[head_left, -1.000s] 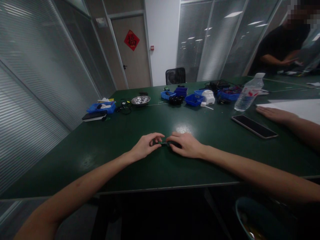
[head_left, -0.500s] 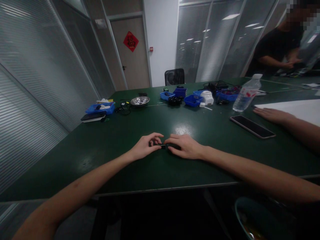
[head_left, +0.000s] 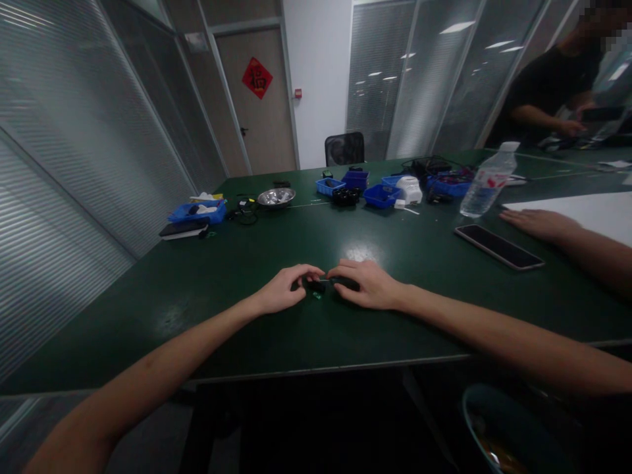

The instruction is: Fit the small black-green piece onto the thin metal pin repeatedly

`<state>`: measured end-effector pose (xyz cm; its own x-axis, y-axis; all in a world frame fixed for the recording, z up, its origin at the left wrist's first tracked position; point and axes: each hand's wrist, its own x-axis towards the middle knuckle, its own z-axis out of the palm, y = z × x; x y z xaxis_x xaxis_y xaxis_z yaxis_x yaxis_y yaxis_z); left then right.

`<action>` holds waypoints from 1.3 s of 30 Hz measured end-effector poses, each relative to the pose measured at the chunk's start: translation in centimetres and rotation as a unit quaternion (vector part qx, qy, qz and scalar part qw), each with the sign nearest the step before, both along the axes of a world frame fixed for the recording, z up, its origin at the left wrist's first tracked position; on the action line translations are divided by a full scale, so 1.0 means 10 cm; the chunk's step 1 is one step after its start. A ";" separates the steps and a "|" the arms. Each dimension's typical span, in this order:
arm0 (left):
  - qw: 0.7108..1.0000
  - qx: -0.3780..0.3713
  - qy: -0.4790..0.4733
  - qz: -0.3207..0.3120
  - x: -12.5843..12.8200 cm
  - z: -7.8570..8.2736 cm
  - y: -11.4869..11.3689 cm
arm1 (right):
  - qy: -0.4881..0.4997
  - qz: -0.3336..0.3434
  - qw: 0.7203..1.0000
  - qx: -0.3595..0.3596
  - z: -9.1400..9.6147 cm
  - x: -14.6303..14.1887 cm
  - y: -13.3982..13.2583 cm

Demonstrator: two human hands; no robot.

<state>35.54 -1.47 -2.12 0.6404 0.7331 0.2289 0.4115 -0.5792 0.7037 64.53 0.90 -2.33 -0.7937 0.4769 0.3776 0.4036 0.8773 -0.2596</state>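
Note:
My left hand (head_left: 285, 289) and my right hand (head_left: 368, 284) rest close together on the dark green table (head_left: 237, 263), fingertips almost meeting. Between them lies a small dark part (head_left: 316, 288) with a green glint beneath it. The left fingers curl in a pinch on one end of it. Fingers of the right hand are bent over its other end, covering a dark piece. What the part is stays too small and dim to tell.
A black phone (head_left: 498, 246) lies to the right, beside another person's hand (head_left: 536, 222) and a white sheet. At the back stand a water bottle (head_left: 486, 181), blue bins (head_left: 380, 195), a metal bowl (head_left: 276, 196) and a blue tray (head_left: 197, 212). A person in black works at the far right.
Both hands stay in place; the fingers shifted slightly and the small part now shows a green glint lower between them. The view drifted a little.

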 end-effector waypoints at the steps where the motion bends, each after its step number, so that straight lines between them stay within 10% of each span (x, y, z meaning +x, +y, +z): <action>1: 1.000 0.003 0.005 -0.001 0.00 0.01 -0.01 | 0.008 -0.005 1.000 -0.002 0.00 0.00 0.01; 14: 0.997 0.047 0.054 -0.009 -0.27 -0.07 0.26 | 0.027 -0.028 0.999 -0.002 -0.01 -0.02 0.02; 22: 0.931 0.069 0.211 0.288 -2.25 0.00 0.71 | 0.028 -0.030 0.999 -0.017 0.01 0.00 0.03; 28: 0.745 0.011 0.342 0.572 -3.62 0.13 0.26 | 0.031 -0.032 0.998 -0.032 0.02 -0.01 0.03; 32: 0.679 0.002 0.349 0.646 -3.65 0.12 0.12 | 0.026 -0.033 0.999 -0.032 0.01 -0.01 0.04; 39: 0.699 0.007 0.327 0.636 -3.48 0.17 0.18 | 0.019 -0.040 0.999 -0.023 0.01 -0.02 0.04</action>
<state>0.78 0.36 -0.37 -0.5555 0.8057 0.2054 0.8314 0.5420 0.1225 64.37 1.33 -2.26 -0.7382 0.5560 0.3820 0.4611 0.8292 -0.3158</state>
